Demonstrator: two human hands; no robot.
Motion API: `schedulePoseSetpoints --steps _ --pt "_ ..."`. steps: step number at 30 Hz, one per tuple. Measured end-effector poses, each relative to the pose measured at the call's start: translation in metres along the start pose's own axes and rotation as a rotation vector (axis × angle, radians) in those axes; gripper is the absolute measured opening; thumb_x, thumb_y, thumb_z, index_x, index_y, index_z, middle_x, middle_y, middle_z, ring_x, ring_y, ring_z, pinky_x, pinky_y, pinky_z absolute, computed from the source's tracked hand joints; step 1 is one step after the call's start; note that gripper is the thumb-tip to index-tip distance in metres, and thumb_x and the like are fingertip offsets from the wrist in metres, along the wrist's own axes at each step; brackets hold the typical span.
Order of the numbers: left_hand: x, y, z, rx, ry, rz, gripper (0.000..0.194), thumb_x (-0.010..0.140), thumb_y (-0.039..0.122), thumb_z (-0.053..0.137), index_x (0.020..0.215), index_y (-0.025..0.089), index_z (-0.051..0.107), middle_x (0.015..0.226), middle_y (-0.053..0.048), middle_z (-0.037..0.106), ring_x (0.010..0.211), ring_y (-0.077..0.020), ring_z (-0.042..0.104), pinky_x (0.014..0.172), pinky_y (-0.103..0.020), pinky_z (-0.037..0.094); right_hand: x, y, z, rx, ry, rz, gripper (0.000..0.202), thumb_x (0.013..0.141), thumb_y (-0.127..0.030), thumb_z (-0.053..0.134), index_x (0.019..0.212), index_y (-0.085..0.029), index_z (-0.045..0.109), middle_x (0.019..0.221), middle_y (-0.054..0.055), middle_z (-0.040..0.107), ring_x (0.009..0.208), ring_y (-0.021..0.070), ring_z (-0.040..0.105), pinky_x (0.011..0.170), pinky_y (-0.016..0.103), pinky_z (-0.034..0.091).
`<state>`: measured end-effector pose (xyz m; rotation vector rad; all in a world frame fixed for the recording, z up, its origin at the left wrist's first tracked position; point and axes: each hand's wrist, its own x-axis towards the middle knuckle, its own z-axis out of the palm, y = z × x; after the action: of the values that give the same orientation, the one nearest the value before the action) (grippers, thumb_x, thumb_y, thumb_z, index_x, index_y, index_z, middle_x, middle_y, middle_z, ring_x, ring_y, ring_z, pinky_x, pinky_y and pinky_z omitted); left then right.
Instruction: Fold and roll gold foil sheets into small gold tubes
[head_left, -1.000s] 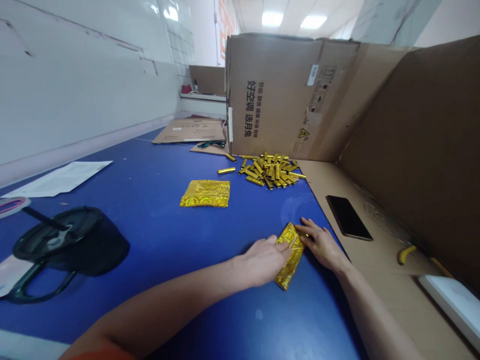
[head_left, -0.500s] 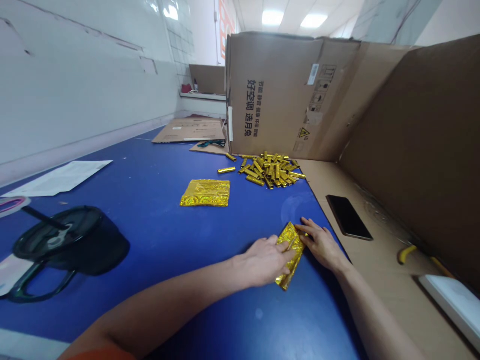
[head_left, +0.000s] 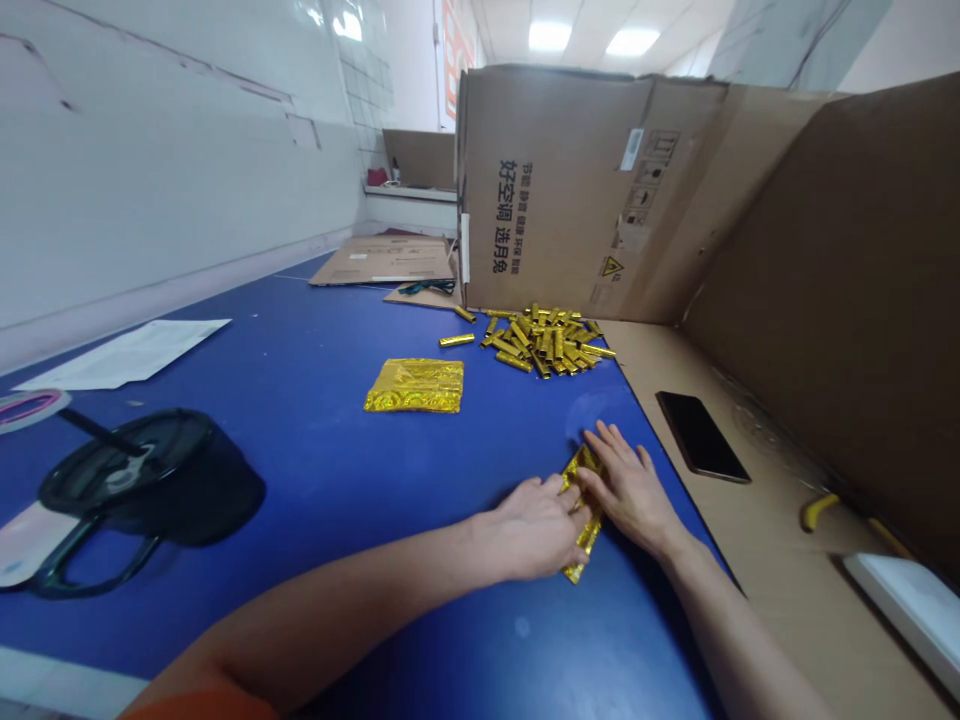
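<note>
A folded strip of shiny gold foil paper (head_left: 591, 538) lies slanted on the blue table near its right edge. My left hand (head_left: 534, 530) is on the strip's left side, fingers curled over it and gripping it. My right hand (head_left: 628, 488) rests flat across the upper part of the strip, its fingers stretched out and its thumb apart. Both hands hide much of the foil. Further off to the left lies a flat gold foil packet or stack (head_left: 416, 386). Beyond my hands is a heap of small gold foil rolls (head_left: 551, 345), with a few lying loose at its left.
A large cardboard box (head_left: 562, 190) stands behind the heap. At right, a phone (head_left: 702, 436) and a white device (head_left: 911, 620) lie on cardboard. A dark lidded mug (head_left: 187, 480) with a straw, a tape roll (head_left: 34, 405) and paper (head_left: 124, 355) are at left.
My right hand has slid over the foil strip and flattened, covering more of it. The strip now looks narrower. My left hand has stayed on it, and the view has shifted slightly.
</note>
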<state>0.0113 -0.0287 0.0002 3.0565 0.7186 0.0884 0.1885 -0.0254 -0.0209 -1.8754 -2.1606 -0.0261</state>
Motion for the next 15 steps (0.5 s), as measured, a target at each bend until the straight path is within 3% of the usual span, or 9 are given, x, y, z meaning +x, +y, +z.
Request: schedulePoseSetpoints --steps 7,15 --pt "0.001 0.0 0.003 -0.008 0.008 0.007 0.042 0.078 0.045 0.044 0.11 0.017 0.046 0.114 -0.01 0.049 0.101 -0.0264 0.042 0.073 -0.036 0.042 0.012 -0.006 0.008 -0.116 -0.18 0.099 0.063 0.083 -0.053 0.018 0.132 -0.015 0.026 0.14 0.013 0.018 0.128 0.0261 0.011 0.096 0.054 0.015" --pt "-0.002 -0.001 -0.003 -0.014 0.006 0.01 0.041 0.078 0.045 0.044 0.108 0.017 0.048 0.107 -0.009 0.052 0.092 -0.0235 0.046 0.07 -0.032 0.041 0.032 0.013 0.013 -0.159 -0.157 0.203 0.07 0.079 -0.06 0.018 0.132 -0.014 0.026 0.139 0.014 0.021 0.126 0.0288 0.014 0.094 0.055 0.015"
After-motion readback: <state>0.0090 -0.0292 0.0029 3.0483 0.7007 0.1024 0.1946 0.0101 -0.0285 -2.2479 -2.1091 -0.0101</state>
